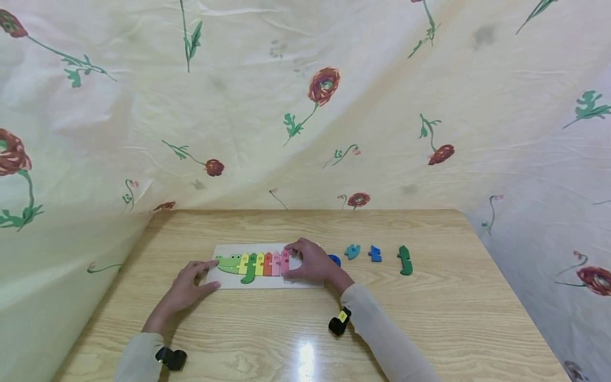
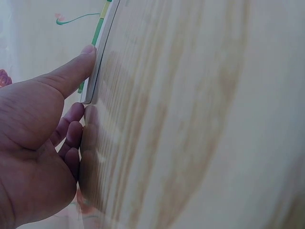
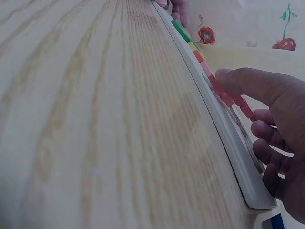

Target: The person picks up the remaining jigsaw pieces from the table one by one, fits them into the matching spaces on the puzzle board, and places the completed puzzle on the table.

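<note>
Around your work hangs the cream cloth with red flowers [image 1: 248, 106], and it meets the far edge of the wooden table [image 1: 258, 329]. Between your side and the puzzle you have a wide stretch of wood; behind the puzzle the strip of wood is narrower.

The white puzzle board [image 1: 229, 282] lies flat, left of the table's middle, its near edge running almost level in your head view.

Your right hand [image 1: 311, 261] is over the right part of the board. Its thumb and forefinger are only a little apart, and they pinch the last pink piece at its two ends. Your left hand [image 1: 186, 286] is at the board's left end, with thumb and forefinger spread wide; they touch the board near the corner, gripping no piece. Whether its lower fingers also press the edge, I cannot tell.

On the board, the crocodile row [image 1: 252, 264] goes from the green head at left to pink at right.

To the right of the board, the dark green piece [image 1: 406, 260] lies farthest, with wood around it. Nearer are the blue piece [image 1: 375, 254] and the light-blue piece [image 1: 352, 251], apart from each other. The dark-blue piece [image 1: 335, 259] is just beside the board's right edge, partly hidden by your wrist, so the room there is tight.

The pink piece [image 1: 285, 259] looks tilted above the board in the right wrist view.
</note>
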A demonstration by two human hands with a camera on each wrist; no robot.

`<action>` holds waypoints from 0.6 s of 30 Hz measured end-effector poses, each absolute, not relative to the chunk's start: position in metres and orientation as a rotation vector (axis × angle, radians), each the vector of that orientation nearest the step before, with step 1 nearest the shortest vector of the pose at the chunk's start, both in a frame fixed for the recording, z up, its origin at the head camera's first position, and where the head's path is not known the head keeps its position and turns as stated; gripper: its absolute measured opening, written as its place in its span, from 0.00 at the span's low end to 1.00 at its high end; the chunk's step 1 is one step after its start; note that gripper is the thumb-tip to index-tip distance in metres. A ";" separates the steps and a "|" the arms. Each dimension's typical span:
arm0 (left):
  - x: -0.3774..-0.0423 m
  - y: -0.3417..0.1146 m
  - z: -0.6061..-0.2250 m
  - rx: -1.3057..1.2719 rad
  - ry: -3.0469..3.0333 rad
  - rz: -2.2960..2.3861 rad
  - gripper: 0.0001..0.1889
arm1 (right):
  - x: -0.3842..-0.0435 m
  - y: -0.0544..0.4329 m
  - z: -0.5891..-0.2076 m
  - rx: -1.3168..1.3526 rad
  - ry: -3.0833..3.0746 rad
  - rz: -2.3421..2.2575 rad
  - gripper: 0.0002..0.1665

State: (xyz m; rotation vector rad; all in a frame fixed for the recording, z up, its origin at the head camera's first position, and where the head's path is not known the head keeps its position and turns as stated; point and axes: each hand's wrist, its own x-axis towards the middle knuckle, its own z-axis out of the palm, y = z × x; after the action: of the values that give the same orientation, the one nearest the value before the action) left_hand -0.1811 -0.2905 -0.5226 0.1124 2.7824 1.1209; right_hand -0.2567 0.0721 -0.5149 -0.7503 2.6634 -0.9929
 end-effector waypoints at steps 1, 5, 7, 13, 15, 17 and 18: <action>-0.181 -0.291 -0.523 0.105 2.782 1.123 0.35 | -0.257 0.072 -0.516 -0.746 2.664 -0.989 0.41; -0.182 -0.291 -0.523 0.099 2.778 1.122 0.36 | -0.258 0.072 -0.519 -0.742 2.665 -0.977 0.42; -0.182 -0.291 -0.523 0.099 2.779 1.122 0.36 | -0.259 0.072 -0.520 -0.753 2.669 -0.966 0.43; -0.182 -0.291 -0.524 0.088 2.772 1.124 0.35 | -0.260 0.071 -0.522 -0.785 2.686 -0.938 0.42; -0.182 -0.291 -0.524 0.086 2.770 1.123 0.35 | -0.260 0.071 -0.521 -0.785 2.688 -0.927 0.43; -0.182 -0.291 -0.523 0.087 2.774 1.117 0.36 | -0.259 0.071 -0.521 -0.785 2.689 -0.918 0.43; -0.182 -0.291 -0.523 0.087 2.773 1.119 0.36 | -0.259 0.071 -0.520 -0.785 2.688 -0.915 0.43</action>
State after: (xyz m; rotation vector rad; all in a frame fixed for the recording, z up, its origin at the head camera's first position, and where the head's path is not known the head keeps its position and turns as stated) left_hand -0.1815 -0.2907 -0.5229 0.0870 2.7734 1.1187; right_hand -0.2589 0.0706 -0.5201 -0.7849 2.6878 -0.9151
